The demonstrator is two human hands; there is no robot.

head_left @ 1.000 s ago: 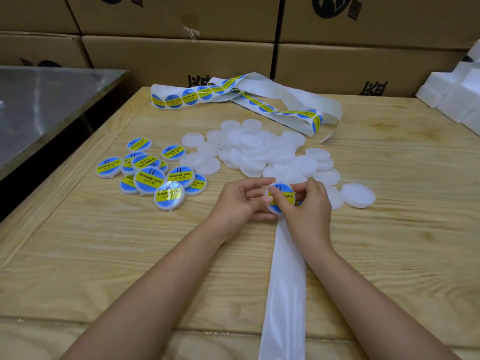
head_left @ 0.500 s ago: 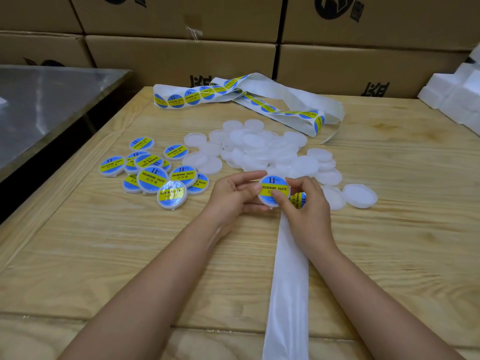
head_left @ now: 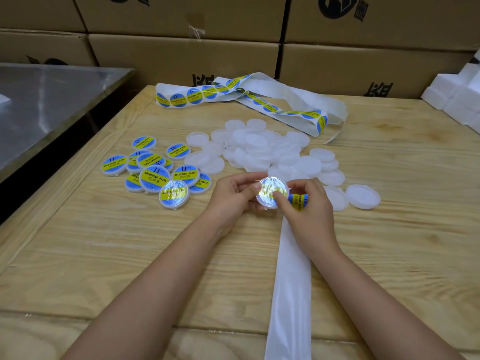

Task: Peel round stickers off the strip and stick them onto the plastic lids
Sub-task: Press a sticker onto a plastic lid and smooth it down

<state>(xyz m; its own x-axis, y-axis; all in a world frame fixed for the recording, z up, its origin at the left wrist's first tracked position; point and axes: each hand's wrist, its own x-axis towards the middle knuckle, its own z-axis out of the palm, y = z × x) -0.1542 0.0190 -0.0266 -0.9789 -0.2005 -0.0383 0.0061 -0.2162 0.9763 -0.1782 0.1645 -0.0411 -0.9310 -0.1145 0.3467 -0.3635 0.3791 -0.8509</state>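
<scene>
- White backing strip (head_left: 291, 281), stripped of stickers along this stretch, runs from the near edge of the wooden table (head_left: 104, 255) straight away from you. It ends under your right hand (head_left: 309, 206), so its long axis lies near to far.
- Your right hand pinches the lid (head_left: 271, 192), thumb pressed on its stickered face and forefinger on the far rim. The other fingers curl over the strip's end.
- Your left hand (head_left: 231, 196) grips the lid's left rim, fingers curled behind it.
- You hold the lid between both hands just above the table, and glare washes out most of its label.
- Half a second ago the label read plainly in blue and yellow. Since then the lid has tipped into the light and your right thumb has slid further onto the face, which looks like smoothing the sticker down.
- The next sticker (head_left: 298, 200) shows just right of the lid, under your right fingers, so that hand is nearer for the next peel.
- The labelled lids (head_left: 155, 172) lie to the left and a little beyond the grip, unmoved since the earlier frames. Your left hand is the nearer one to set this lid down there.
- Bare lids (head_left: 259, 149) are heaped just beyond your hands, within reach of either.
- Farther off, the loaded stretch of strip (head_left: 233, 97) lies folded over itself in front of the cardboard boxes (head_left: 181, 55).
</scene>
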